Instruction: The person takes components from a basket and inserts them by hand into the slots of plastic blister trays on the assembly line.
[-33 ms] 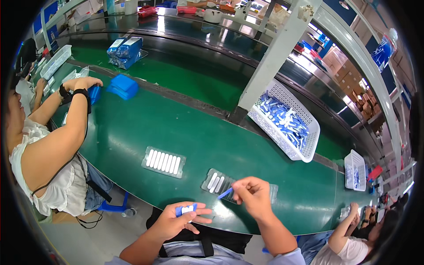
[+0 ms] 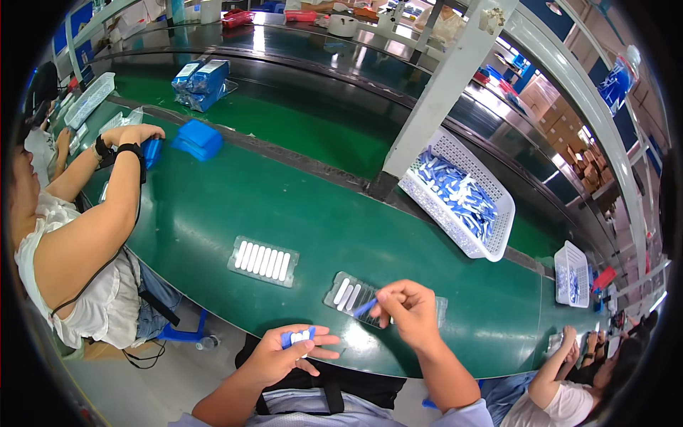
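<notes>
My left hand [image 2: 284, 352] is curled round several small blue and white sticks [image 2: 297, 337], its other fingers stretched out. Between thumb and fingertips of my right hand [image 2: 407, 313] is a slim blue stick [image 2: 365, 307], blurred a little. It is held over a clear plastic tray [image 2: 334, 290] that has white sticks [image 2: 346, 294] in its left slots. My hand covers part of that tray's right side. Further left on the green table lies a second clear tray [image 2: 264, 261], with a row of white sticks filling it.
A white basket [image 2: 506, 226] heaped with blue and white sticks leans near a pale post [image 2: 445, 92]. At the right stands a smaller basket [image 2: 571, 274]. Blue pouches [image 2: 198, 139] lie by a co-worker's arm [image 2: 117, 188] on the left. Another co-worker [image 2: 562, 398] sits at right.
The blue stick in my right hand has shifted slightly and changed its tilt, and the fingers have moved a little. My left hand is nearly still.
</notes>
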`<state>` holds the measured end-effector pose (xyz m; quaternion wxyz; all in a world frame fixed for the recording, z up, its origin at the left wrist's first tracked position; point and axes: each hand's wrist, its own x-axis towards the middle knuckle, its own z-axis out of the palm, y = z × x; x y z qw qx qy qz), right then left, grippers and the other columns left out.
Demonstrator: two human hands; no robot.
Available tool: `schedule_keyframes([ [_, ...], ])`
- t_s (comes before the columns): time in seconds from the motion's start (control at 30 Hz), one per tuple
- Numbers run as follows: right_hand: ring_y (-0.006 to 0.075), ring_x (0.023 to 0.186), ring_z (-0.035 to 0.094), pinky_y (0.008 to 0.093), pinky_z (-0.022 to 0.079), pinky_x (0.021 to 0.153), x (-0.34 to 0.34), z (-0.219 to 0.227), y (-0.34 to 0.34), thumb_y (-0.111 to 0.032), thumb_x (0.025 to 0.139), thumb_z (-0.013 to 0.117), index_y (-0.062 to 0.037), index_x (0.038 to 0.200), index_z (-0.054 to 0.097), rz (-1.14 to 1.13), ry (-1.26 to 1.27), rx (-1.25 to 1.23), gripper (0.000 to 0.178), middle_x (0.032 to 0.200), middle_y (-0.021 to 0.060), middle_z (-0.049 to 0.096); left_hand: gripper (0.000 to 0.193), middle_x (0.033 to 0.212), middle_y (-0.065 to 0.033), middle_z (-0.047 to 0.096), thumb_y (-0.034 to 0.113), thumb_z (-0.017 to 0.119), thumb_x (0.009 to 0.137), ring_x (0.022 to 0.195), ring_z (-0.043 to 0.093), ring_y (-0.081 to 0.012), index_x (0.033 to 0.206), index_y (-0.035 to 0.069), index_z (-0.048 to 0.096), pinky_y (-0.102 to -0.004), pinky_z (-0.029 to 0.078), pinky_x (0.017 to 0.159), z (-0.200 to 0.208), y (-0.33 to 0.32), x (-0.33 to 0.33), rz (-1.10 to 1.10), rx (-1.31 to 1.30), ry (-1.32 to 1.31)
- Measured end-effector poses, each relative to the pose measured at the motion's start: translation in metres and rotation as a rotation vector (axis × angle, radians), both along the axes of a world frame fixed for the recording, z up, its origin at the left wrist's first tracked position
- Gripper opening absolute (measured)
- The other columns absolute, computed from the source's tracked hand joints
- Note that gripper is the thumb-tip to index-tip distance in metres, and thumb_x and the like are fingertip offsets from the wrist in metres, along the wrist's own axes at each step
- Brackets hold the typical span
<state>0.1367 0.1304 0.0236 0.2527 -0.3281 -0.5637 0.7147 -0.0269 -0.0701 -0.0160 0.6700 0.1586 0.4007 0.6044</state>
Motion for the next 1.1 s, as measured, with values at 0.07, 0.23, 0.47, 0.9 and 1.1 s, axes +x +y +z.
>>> schedule_keyframes([
  [0.07, 0.0037, 0.060, 0.056, 0.0202, 0.042, 0.053, -0.002, -0.005, 0.018, -0.010, 0.092, 0.072, 0.0031, 0.087, 0.068, 0.060, -0.036, 0.055, 0.015, 0.077, 0.0066, 0.071, 0.036, 0.130, -0.0301, 0.059, 0.006, 0.053, 0.101, 0.112, 0.066, -0.0413, 0.135, -0.007, 0.050, -0.0353, 0.065, 0.069, -0.005, -0.002, 0.000, 0.076, -0.014, -0.049],
  [0.23, 0.0147, 0.058, 0.061, 0.0311, 0.047, 0.054, -0.016, -0.005, 0.038, -0.009, 0.083, 0.071, 0.0003, 0.091, 0.068, 0.341, -0.463, 0.566, 0.013, 0.066, 0.0064, 0.065, 0.036, 0.132, -0.0295, 0.058, 0.007, 0.051, 0.102, 0.115, 0.065, -0.0398, 0.136, -0.006, 0.049, -0.0359, 0.064, 0.072, -0.003, 0.002, 0.004, 0.053, -0.005, -0.056],
  [0.47, 0.0151, 0.058, 0.050, 0.0313, 0.041, 0.055, -0.034, -0.001, 0.038, -0.009, 0.075, 0.072, -0.0005, 0.106, 0.065, 0.430, -0.588, 0.768, 0.033, 0.065, 0.0038, 0.050, 0.037, 0.135, -0.0281, 0.057, 0.008, 0.050, 0.103, 0.118, 0.064, -0.0383, 0.137, -0.006, 0.048, -0.0369, 0.063, 0.075, -0.002, -0.005, 0.002, 0.037, 0.005, -0.040],
  [0.9, 0.0090, 0.061, 0.055, 0.0261, 0.044, 0.055, -0.017, 0.009, -0.025, -0.009, 0.085, 0.075, -0.0042, 0.097, 0.071, 0.548, -0.232, 0.676, 0.013, 0.066, 0.0013, 0.058, 0.043, 0.137, -0.0266, 0.055, 0.009, 0.047, 0.104, 0.125, 0.058, -0.0416, 0.143, -0.007, 0.042, -0.0446, 0.061, 0.086, -0.007, 0.005, 0.011, -0.086, 0.016, -0.232],
  [1.1, 0.0051, 0.062, 0.061, 0.0204, 0.045, 0.055, 0.010, 0.002, 0.018, -0.002, 0.088, 0.070, 0.0013, 0.086, 0.068, 0.168, -0.036, 0.112, 0.004, 0.070, 0.0022, 0.067, 0.040, 0.119, -0.0252, 0.063, 0.004, 0.048, 0.101, 0.099, 0.069, -0.0330, 0.139, -0.007, 0.046, -0.0285, 0.053, 0.059, 0.002, 0.004, 0.006, -0.017, -0.015, -0.129],
])
